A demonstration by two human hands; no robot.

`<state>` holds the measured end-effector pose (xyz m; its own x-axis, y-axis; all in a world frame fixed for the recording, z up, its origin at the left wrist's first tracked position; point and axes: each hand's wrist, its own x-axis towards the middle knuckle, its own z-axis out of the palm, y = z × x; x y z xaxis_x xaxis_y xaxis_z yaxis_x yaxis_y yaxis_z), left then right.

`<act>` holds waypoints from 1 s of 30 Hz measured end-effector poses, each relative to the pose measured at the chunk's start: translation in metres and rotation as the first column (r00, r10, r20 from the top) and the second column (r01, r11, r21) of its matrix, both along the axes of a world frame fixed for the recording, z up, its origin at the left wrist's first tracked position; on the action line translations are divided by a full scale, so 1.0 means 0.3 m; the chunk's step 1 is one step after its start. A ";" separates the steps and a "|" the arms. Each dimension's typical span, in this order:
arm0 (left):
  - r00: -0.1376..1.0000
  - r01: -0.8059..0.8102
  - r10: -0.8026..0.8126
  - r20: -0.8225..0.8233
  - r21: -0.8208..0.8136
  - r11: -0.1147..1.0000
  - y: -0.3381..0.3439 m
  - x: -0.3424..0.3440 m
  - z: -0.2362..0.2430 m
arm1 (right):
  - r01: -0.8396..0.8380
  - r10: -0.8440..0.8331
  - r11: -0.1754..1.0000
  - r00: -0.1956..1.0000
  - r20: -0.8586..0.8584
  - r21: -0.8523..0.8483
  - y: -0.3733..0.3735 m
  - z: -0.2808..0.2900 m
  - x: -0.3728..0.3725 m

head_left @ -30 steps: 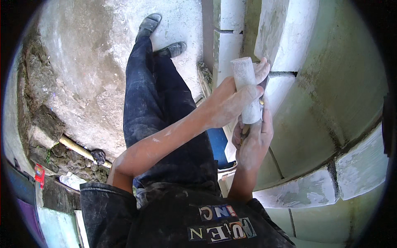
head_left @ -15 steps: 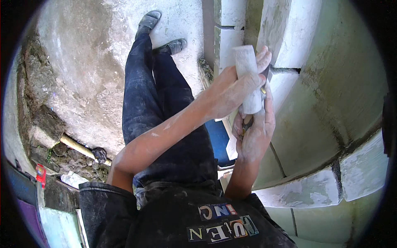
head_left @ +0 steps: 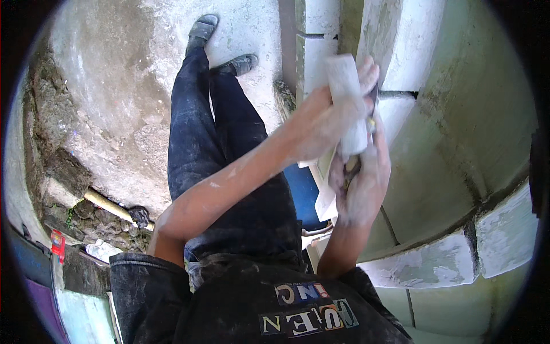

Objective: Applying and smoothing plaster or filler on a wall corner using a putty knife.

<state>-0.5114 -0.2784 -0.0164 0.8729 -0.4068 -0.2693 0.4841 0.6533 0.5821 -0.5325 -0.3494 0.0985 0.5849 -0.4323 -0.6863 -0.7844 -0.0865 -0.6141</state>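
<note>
My left hand (head_left: 329, 123) reaches across to the right with its fingers around a dusty white cylinder (head_left: 345, 86), which stands slightly tilted, its far end free. Below it, my right hand (head_left: 364, 178) is closed on a thin dark-bladed hand tool (head_left: 375, 97). That tool's blade rises beside the cylinder near my left fingertips, with a small yellow part by its base. A brownish handle shows in my right palm. Both hands are coated in white powder and smeared by motion, so whether the blade touches the cylinder cannot be told.
Pale greenish wall panels (head_left: 435, 149) with white-smeared ledges (head_left: 427, 269) curve along my right side. A blue object (head_left: 306, 195) stands by my legs. On the left lie rough stones and a yellowish pole (head_left: 109, 204); a stained concrete floor (head_left: 114, 103) stretches beyond.
Both hands have shifted slightly to the right with the cylinder and the tool. The cylinder's far end has moved a little upward in the picture. Both grips stay closed.
</note>
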 end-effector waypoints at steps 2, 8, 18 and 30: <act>0.999 -0.004 0.003 -0.054 -0.023 1.000 0.003 0.009 -0.013 | 0.119 -0.119 0.985 0.993 -0.007 0.124 0.019 -0.021 0.050; 0.997 0.059 -0.057 -0.051 0.053 0.997 0.016 0.017 0.032 | 0.100 -0.101 0.994 0.994 0.027 0.054 0.012 0.005 0.001; 0.994 0.073 -0.063 -0.095 0.100 0.992 0.037 0.040 0.058 | 0.104 -0.102 0.992 0.994 -0.025 0.068 0.002 0.003 0.004; 0.959 0.198 -0.210 -0.192 -0.083 0.977 0.059 0.053 0.033 | 0.113 -0.111 0.991 0.994 -0.023 0.077 0.020 -0.020 0.025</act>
<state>-0.4954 -0.2605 -0.0066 0.7013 -0.5921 -0.3969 0.7123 0.5605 0.4225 -0.5250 -0.3434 0.0924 0.5228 -0.4392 -0.7306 -0.7977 0.0502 -0.6010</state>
